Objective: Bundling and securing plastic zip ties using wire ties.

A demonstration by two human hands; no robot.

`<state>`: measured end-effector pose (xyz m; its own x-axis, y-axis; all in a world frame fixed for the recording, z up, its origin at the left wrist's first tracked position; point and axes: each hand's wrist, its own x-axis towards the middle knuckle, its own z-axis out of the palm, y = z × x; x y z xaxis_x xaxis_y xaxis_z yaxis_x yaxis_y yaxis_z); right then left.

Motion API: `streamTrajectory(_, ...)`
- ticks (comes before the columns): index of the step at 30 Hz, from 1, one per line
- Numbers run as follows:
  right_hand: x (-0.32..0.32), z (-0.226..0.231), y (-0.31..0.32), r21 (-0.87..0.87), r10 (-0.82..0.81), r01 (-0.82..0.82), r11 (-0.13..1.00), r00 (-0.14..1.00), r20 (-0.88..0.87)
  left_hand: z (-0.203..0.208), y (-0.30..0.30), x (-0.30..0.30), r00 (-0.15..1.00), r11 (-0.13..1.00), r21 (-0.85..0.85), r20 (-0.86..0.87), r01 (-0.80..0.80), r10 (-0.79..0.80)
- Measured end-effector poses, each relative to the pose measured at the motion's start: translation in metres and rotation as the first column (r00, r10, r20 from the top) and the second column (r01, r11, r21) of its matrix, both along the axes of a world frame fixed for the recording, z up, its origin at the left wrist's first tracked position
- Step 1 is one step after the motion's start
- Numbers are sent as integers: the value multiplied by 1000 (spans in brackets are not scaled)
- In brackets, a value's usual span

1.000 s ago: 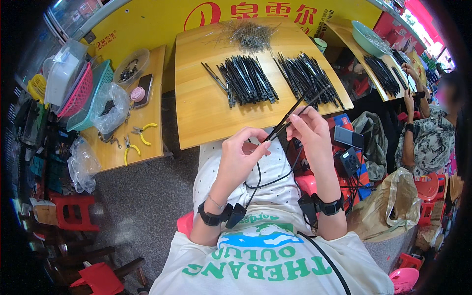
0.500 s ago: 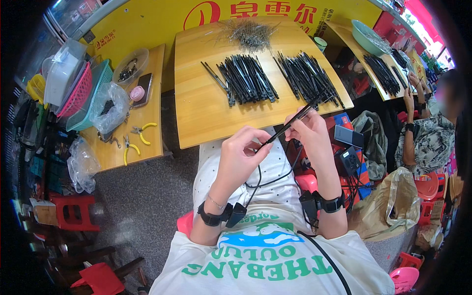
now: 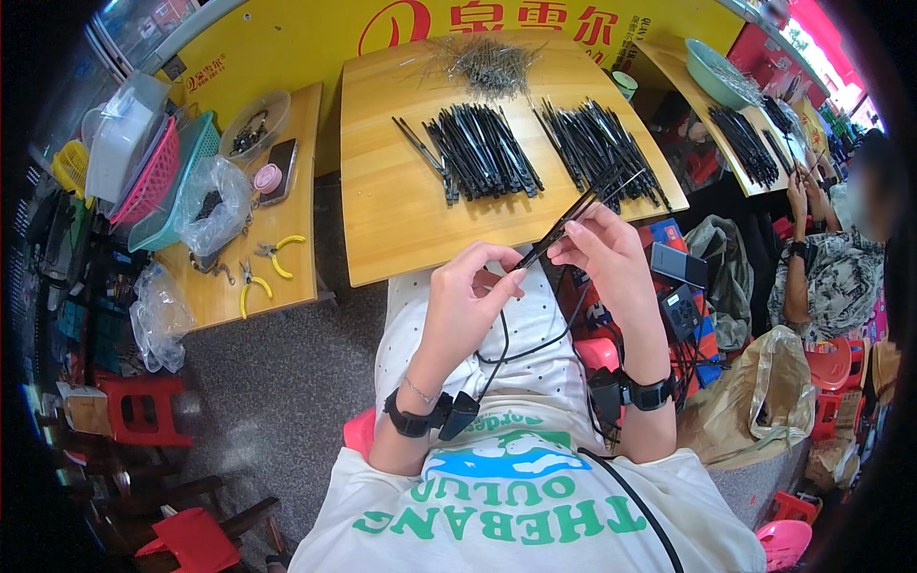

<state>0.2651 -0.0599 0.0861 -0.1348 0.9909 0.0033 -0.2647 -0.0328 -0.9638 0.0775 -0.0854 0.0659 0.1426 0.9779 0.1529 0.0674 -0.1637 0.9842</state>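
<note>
A slim black strip (image 3: 556, 233) slants up and away above my lap, between both hands, in front of the wooden table's near edge. My left hand (image 3: 466, 288) pinches its near end between thumb and fingers. Higher up, my right hand (image 3: 606, 246) has its fingers closed on the strip, where it looks doubled or split in two. A thin silvery line shows past its far end; I cannot make out if it belongs to it. Beyond lie a left bundle of black strips (image 3: 483, 151) and a right bundle of black strips (image 3: 602, 143).
Thin metal wires (image 3: 489, 67) are heaped at the back of the table (image 3: 382, 229). On the left side table lie yellow-handled pliers (image 3: 250, 286), a phone (image 3: 279, 172) and a plastic bag (image 3: 212, 205). A co-worker (image 3: 831, 277) handles similar strips at right.
My right hand has shifted slightly right and turned, and the strip's upper part now looks spread into two. My left hand stays nearly in place, pinching the near end.
</note>
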Motion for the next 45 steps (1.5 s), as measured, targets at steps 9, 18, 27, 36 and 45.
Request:
streamTrajectory(9, 2, 4, 0, -37, 4, -4, 999, 1000, -5, -5, 2, -3, 998, 997, -55, 43, 58, -55)
streamTrajectory(18, 6, 9, -3, -17, 63, -63, 998, 998, 6, -8, 5, -7, 960, 963, -191, 240, 192, -143)
streamTrajectory(27, 7, 6, -2, -30, 55, -55, 998, 998, 5, -10, 6, -5, 963, 963, -193, 229, 187, -141)
streamTrajectory(36, 2, -4, 2, 92, -42, 30, 995, 989, 139, -12, 3, 2, 989, 986, -139, 131, 88, -70)
streamTrajectory(45, -2, -12, 1, 120, -116, 102, 988, 986, 119, -13, 2, 5, 992, 986, -149, 112, 80, -64)
